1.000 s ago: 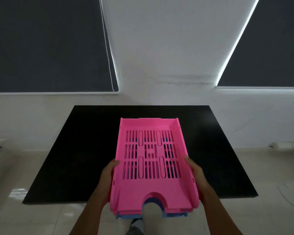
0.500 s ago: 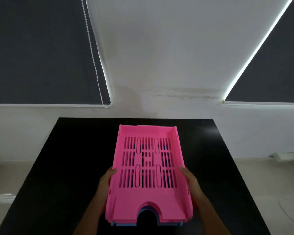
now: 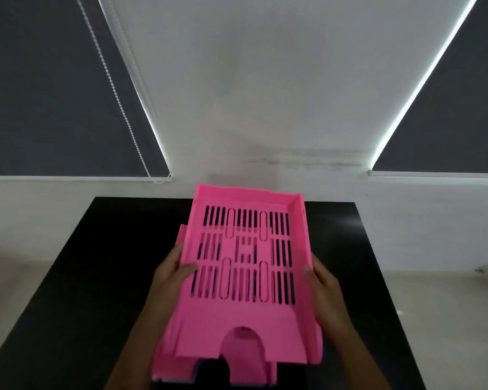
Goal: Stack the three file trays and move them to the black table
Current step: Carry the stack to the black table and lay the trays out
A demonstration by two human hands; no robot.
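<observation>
A stack of file trays sits over the black table (image 3: 102,263), in front of me. The top pink tray (image 3: 245,277) is slotted and has slid askew, tilted up and shifted to the right of a second pink tray (image 3: 166,358) beneath it. A thin blue edge of a third tray (image 3: 175,381) shows at the very bottom. My left hand (image 3: 171,274) grips the left side, thumb lying on the top tray's slotted floor. My right hand (image 3: 320,280) holds the right wall of the top tray.
A white wall (image 3: 265,94) rises right behind the table's far edge, with dark roller blinds (image 3: 54,94) on both sides and a bead chain (image 3: 116,91) hanging at the left. Pale floor (image 3: 448,319) lies to the right and left of the table.
I have come closer, so the stack is now over the table's middle. The top pink tray has shifted forward and to the right, uncovering the pink tray under it.
</observation>
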